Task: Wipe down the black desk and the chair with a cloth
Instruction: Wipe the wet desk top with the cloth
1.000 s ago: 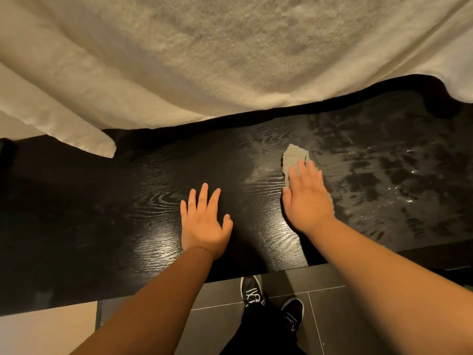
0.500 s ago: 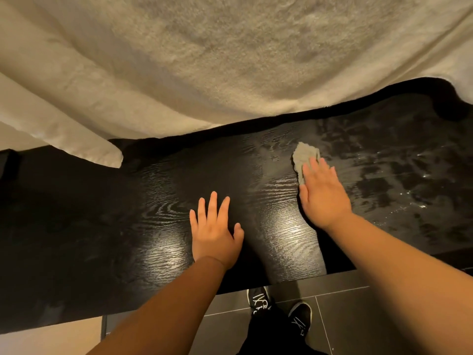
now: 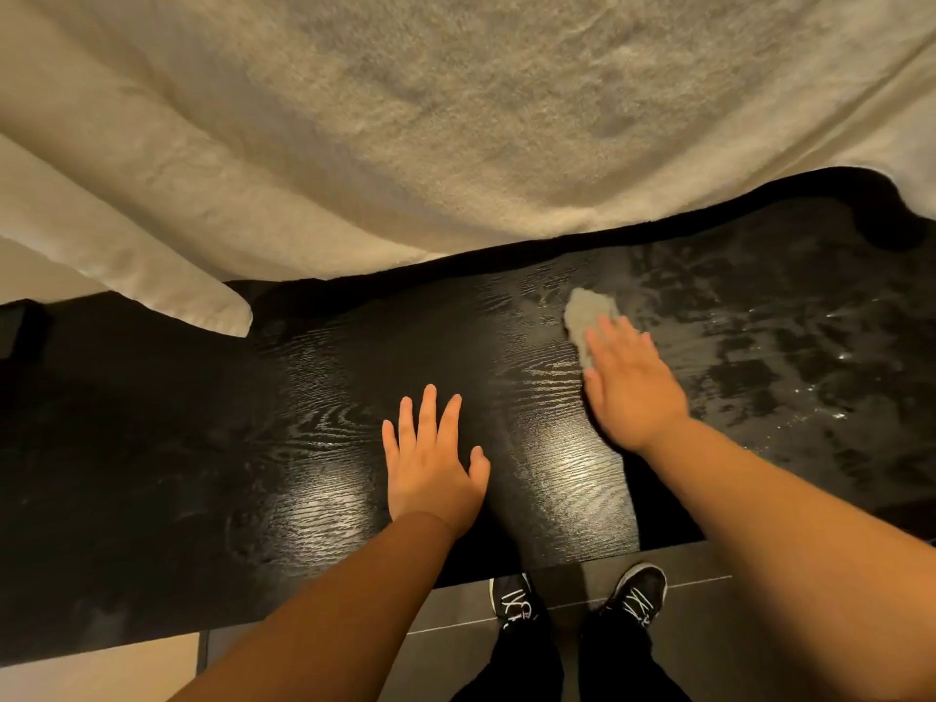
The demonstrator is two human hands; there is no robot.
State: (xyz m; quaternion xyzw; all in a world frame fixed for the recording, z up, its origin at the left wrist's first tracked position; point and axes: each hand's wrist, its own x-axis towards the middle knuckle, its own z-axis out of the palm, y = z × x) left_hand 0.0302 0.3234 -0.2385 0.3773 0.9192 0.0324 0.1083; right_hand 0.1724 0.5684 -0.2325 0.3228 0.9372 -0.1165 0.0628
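On the black tabletop [image 3: 177,448], the right hand [image 3: 628,387] presses flat on the grey cloth [image 3: 587,311] near the far edge under the draped cream fabric [image 3: 405,144], while the left hand [image 3: 430,463], fingers spread, rests flat near the front edge, bare surface stretching leftward.

The left hand [image 3: 434,466] lies palm down on the desk [image 3: 177,448], fingers straight and slightly spread, pointing away from the body, the thumb held out to the right. The left forearm [image 3: 329,615] runs in bare from the lower left, wrist straight. The right hand [image 3: 633,387] lies farther forward and to the right, palm down, fingers straight and close together, pressing flat on the cloth [image 3: 587,311], whose far end shows past the fingertips. The right forearm [image 3: 790,529] comes in from the lower right, angled inward. The two hands are apart
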